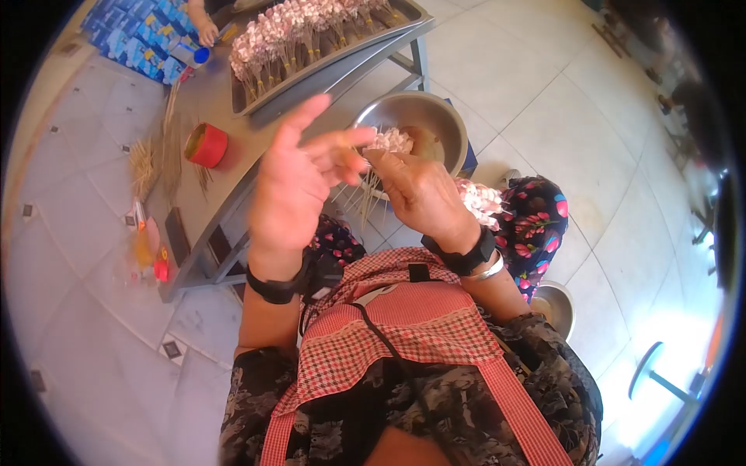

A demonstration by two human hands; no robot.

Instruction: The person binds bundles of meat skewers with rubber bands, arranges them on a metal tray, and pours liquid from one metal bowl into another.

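Note:
My left hand (pixel 294 175) is raised palm up at the centre-left, fingers spread and nothing held in it. Its fingertips come close to my right hand (pixel 420 193), whose thumb and fingers are closed on a bundle of meat skewers. Thin bare sticks (pixel 370 198) fan out below the fingers, and pale pink meat (pixel 392 140) shows just beyond the knuckles. More meat pieces (pixel 479 203) show past the right wrist, above my knee; whether they belong to the same bundle I cannot tell. Behind the hands stands a wide metal bowl (pixel 458 128).
A metal tray (pixel 342 60) piled with bundled meat skewers sits on the table (pixel 256 136) at the upper left. Nearby are a red tin (pixel 207 145) and loose sticks (pixel 144 167). Another person's hand (pixel 207 31) is beyond. A smaller bowl (pixel 566 311) stands on the floor at right.

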